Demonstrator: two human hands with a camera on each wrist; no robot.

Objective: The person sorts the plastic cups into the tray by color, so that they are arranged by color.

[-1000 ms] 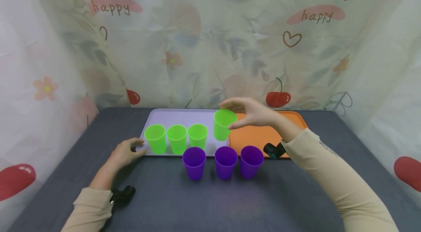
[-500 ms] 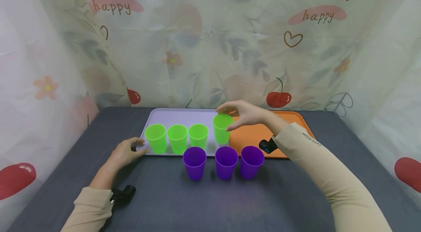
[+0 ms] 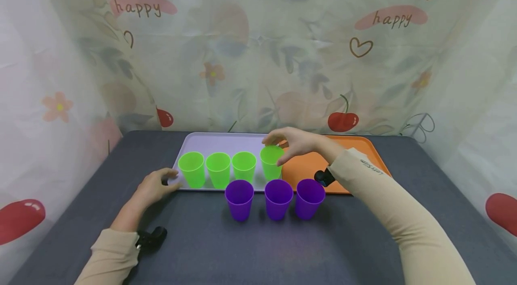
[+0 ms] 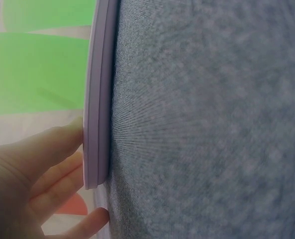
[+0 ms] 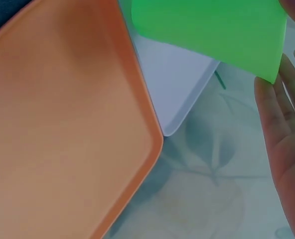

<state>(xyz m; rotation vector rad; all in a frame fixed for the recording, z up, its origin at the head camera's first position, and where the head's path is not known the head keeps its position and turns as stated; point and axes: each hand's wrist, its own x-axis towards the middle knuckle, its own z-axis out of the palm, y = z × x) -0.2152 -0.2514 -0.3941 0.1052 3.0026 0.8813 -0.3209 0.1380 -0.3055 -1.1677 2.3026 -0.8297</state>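
Tapered green cup (image 3: 269, 162), round-cornered lilac tray (image 3: 226, 142)

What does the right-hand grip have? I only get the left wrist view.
Observer: The right-hand grip holds a green cup, the rightmost of four.
Operator: Which tray is it over?
Observer: The lilac tray, near the side next to the orange tray; I can't tell whether its base touches.
Operator: Any cups off the trays?
Observer: Three purple cups stand on the dark table, in front of the trays.
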